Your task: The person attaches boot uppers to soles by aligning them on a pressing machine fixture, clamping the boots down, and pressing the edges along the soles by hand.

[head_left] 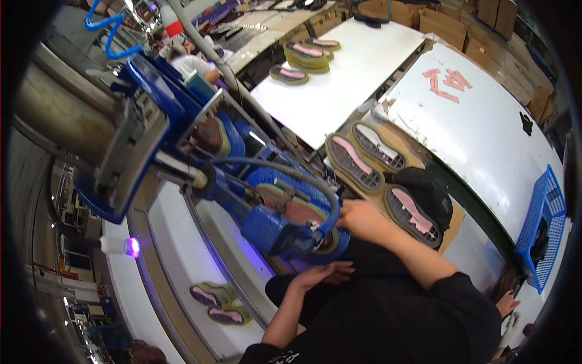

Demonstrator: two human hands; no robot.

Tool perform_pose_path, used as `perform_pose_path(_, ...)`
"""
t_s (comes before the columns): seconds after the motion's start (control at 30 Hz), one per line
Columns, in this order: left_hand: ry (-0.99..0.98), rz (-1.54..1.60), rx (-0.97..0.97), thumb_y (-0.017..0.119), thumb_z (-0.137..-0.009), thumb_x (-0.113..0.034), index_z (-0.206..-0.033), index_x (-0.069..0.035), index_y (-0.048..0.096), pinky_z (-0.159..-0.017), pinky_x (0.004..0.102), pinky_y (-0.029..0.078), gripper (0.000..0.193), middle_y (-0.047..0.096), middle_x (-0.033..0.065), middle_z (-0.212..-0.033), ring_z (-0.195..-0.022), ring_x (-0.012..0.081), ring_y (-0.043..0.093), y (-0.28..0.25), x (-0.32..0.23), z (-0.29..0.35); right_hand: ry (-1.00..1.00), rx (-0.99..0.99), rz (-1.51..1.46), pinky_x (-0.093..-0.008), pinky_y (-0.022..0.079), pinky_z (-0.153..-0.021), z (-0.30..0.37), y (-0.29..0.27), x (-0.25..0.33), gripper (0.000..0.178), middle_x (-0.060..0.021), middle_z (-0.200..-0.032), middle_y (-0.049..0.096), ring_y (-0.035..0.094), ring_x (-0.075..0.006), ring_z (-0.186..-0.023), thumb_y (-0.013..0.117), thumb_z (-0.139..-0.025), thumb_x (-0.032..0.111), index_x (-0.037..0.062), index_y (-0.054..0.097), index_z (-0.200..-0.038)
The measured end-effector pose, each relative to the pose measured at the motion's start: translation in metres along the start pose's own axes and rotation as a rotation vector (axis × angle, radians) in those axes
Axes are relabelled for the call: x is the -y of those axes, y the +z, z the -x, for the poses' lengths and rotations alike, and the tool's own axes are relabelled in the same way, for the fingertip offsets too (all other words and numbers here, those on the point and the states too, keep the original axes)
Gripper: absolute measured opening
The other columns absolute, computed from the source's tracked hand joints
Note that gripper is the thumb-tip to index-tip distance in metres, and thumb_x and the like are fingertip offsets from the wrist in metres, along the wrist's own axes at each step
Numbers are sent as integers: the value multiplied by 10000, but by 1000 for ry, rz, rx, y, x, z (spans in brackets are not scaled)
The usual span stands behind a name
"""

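A blue sole press (260,224) stands in front of me, with a hose curving over its near end. In its near cradle lies a shoe sole (301,213) with a brownish inside, partly covered by the metal parts. My right hand (367,219) is at the right side of this cradle, its fingers curled against the edge; the fingertips are hidden, so I cannot see what they grip. Below the cradle's near end, my left hand (324,275) is held with fingers stretched out and nothing in it. A second sole (211,134) sits in the farther cradle.
Soles with pink inserts (354,161) lie on a board at the right, beside a black cap-like item (424,188). More soles (306,57) stand on the far white table. Pink strips (445,84) and a blue basket (541,230) are on the right table. Soles (221,301) rest lower left.
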State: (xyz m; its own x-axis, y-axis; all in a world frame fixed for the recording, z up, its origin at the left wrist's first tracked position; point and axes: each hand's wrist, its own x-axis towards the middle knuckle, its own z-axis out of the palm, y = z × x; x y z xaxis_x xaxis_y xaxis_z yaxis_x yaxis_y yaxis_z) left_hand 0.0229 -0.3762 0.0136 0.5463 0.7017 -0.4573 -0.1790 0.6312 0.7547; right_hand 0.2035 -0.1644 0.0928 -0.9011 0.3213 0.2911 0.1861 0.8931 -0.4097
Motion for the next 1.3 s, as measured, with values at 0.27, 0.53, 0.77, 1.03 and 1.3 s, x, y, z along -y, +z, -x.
perform_pose_path(0.27, 36, -162, -1003, 477, -1078, -312, -1301, -2, 608, -655, 466, 656, 404, 720, 184, -1127, -831, 343, 754, -122, -80, 101, 72, 60, 65, -339, 549, -775, 28, -7, 25, 504, 8, -942, 705, 618, -221, -895, 722, -717, 82, 165, 760, -1212)
perform_pose_path(0.53, 306, -383, -1536, 533, -1021, -251, -1127, 29, 735, -869, 360, 523, 361, 739, 115, -1036, -937, 207, 678, -334, -77, 71, 52, -16, 35, -357, 544, -753, 15, -12, 37, 375, -16, -887, 711, 621, -230, -852, 685, -760, 116, 160, 793, -1116)
perform_pose_path(0.77, 248, -319, -1522, 558, -984, -591, -1267, -95, 723, -971, 435, 502, 594, 712, 226, -1232, -1191, 383, 653, -224, -135, 29, 111, -55, 97, -371, 542, -765, 33, 0, 27, 416, -35, -914, 732, 625, -246, -857, 685, -716, 53, 137, 796, -1108)
perform_pose_path(1.03, 398, -204, -1657, 550, -1013, -606, -1199, 67, 708, -934, 402, 502, 716, 736, 210, -1113, -1038, 286, 687, -260, -88, 67, 93, -94, 71, -389, 543, -785, 33, 1, 44, 429, -59, -892, 709, 629, -264, -868, 666, -726, 37, 113, 780, -1133)
perform_pose_path(1.3, 582, 312, -1574, 536, -1045, -562, -1344, 77, 605, -853, 369, 570, 709, 709, 126, -1144, -984, 235, 694, -222, -33, 83, 222, -214, 81, -404, 551, -805, 25, -3, 5, 400, -91, -935, 715, 648, -294, -906, 634, -760, 4, 64, 776, -1130)
